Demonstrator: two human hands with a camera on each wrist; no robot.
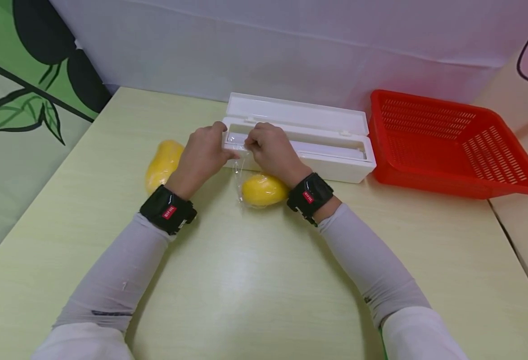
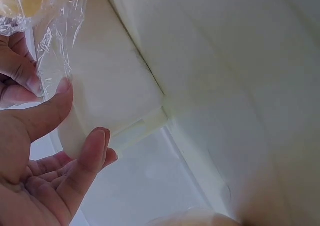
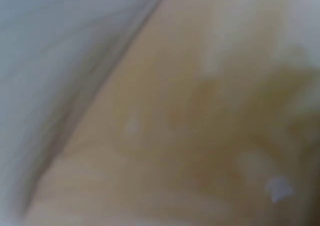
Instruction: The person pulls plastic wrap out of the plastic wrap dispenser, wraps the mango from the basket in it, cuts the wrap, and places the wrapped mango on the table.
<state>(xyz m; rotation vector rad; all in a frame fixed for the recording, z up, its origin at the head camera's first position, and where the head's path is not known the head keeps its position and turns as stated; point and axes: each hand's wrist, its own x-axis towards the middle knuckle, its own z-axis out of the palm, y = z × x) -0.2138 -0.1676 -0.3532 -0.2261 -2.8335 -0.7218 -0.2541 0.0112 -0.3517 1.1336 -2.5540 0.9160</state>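
A long white cling film box point(image 1: 331, 169) lies across the table with its lid point(image 1: 297, 114) tipped back and a roll inside. My left hand point(image 1: 202, 154) grips the box's left end, thumb on the front face and fingers round the end, as the left wrist view shows. Just to its right, my right hand point(image 1: 274, 150) pinches clear cling film point(image 2: 56, 56) at the box's front edge. The film hangs down to a yellow mango-like fruit point(image 1: 264, 190) below my right hand. Blurred yellow fruit point(image 3: 190, 136) fills most of the right wrist view.
Another yellow fruit point(image 1: 163, 162), shiny as if wrapped in film, rests beside my left wrist. A red plastic basket point(image 1: 453, 185) stands against the box's right end. Behind the table hangs a pale cloth point(image 1: 291, 50).
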